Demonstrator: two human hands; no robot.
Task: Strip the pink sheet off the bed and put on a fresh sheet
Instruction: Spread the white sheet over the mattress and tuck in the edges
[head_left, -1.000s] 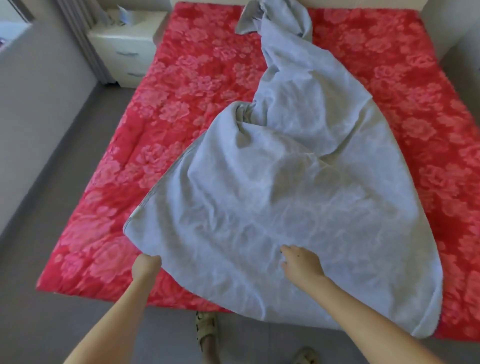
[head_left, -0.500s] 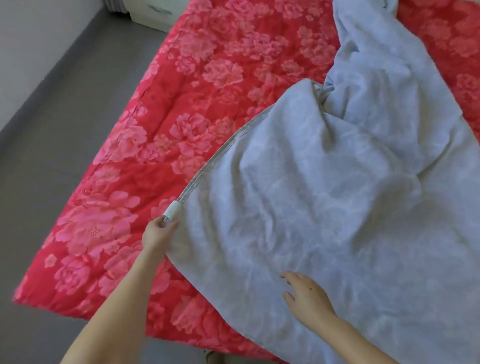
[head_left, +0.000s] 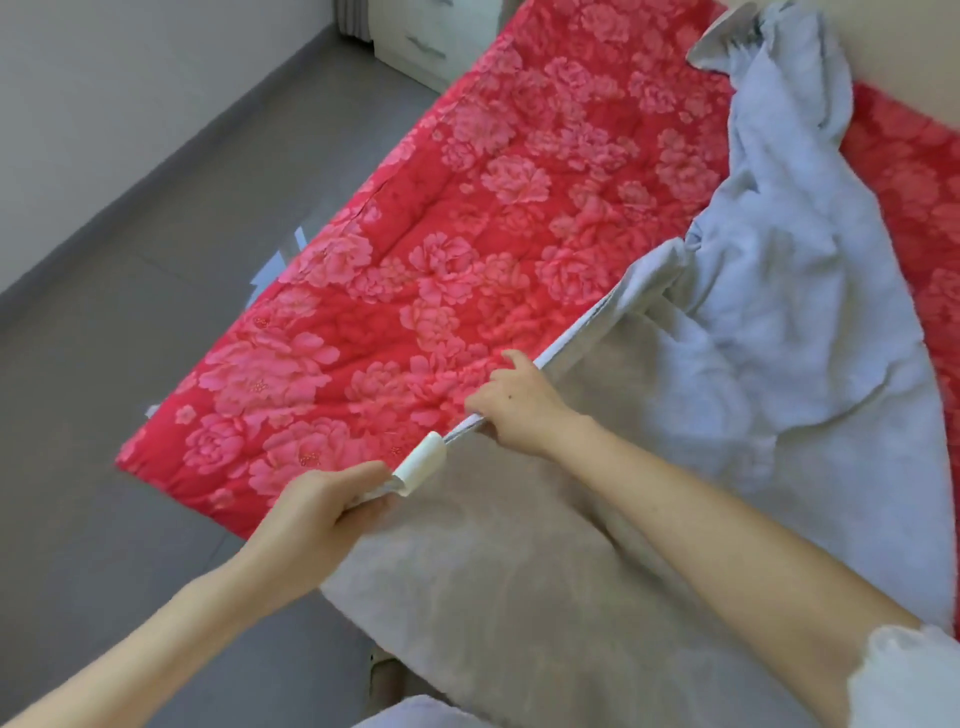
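Pale grey-blue fabric, the fresh sheet (head_left: 779, 322), lies partly spread over the near right portion of the bed (head_left: 893, 57), with its far end bunched and twisted toward the head end. Beneath it, a red quilted cover with pink peony print (head_left: 415, 270) lies flat across the bed; whether this layer is the pink sheet named in the task cannot be determined. Judged from this layout, the step in hand is aligning one hemmed edge (head_left: 587, 317) of the fresh sheet. Hazards: the twisted far end is likely to resist spreading, so a sharp pull along the hem could drag the whole bundle toward the foot instead of opening it. A pull on the small white sewn-in label (head_left: 427, 461) rather than on the hem could tear its stitching. The near portion overhangs the bed edge and could slide onto the grey floor (head_left: 130, 322) if either grip loosens. Uneven tension between the hands would set the edge askew to the bed side. Pose of the left hand (head_left: 332, 509): forearm extended forward, fingers curled round the hem just behind the label, grip closed on the fabric. Pose of the right hand (head_left: 519, 410): the arm crosses over the sheet, back of the hand up, thumb and fingers pinching the same hem farther along, one finger extended forward. The hem runs straight between both grips.
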